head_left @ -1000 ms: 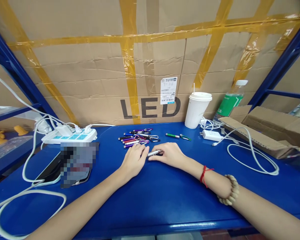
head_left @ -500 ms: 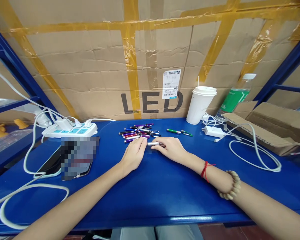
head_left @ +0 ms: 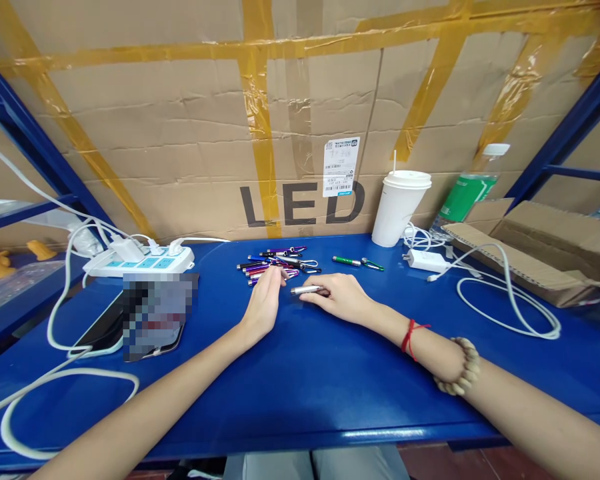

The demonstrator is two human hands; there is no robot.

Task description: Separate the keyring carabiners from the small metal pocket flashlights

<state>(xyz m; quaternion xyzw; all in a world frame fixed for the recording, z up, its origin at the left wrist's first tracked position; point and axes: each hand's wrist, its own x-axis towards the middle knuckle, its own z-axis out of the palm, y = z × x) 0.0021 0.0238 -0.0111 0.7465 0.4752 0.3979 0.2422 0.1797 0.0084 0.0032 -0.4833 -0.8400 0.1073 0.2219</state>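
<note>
My right hand (head_left: 341, 297) pinches a small silver keychain flashlight (head_left: 305, 290) between thumb and fingers, just above the blue table. The flashlight's end points left, toward my left hand. My left hand (head_left: 264, 303) is on edge, its fingers stretched out and holding nothing, a small gap from the silver flashlight. Right behind it lies a pile of several keychain flashlights (head_left: 260, 258) in purple, red, black and blue, some with clips; my left fingers hide part of it. Apart to the right is a green keychain flashlight (head_left: 347, 261) with a green clip (head_left: 373, 265).
A power strip (head_left: 145, 261) with plugs and two phones (head_left: 100, 323) are on the left. A white lidded cup (head_left: 399, 210), a bottle (head_left: 463, 197), a charger (head_left: 427, 260) with cable and an open carton (head_left: 525, 267) stand right. A large cardboard box (head_left: 190, 147) rises behind.
My left hand has moved slightly left, away from the end of the silver flashlight, which it touched or nearly touched before. My right hand stays nearly in place with the flashlight.
</note>
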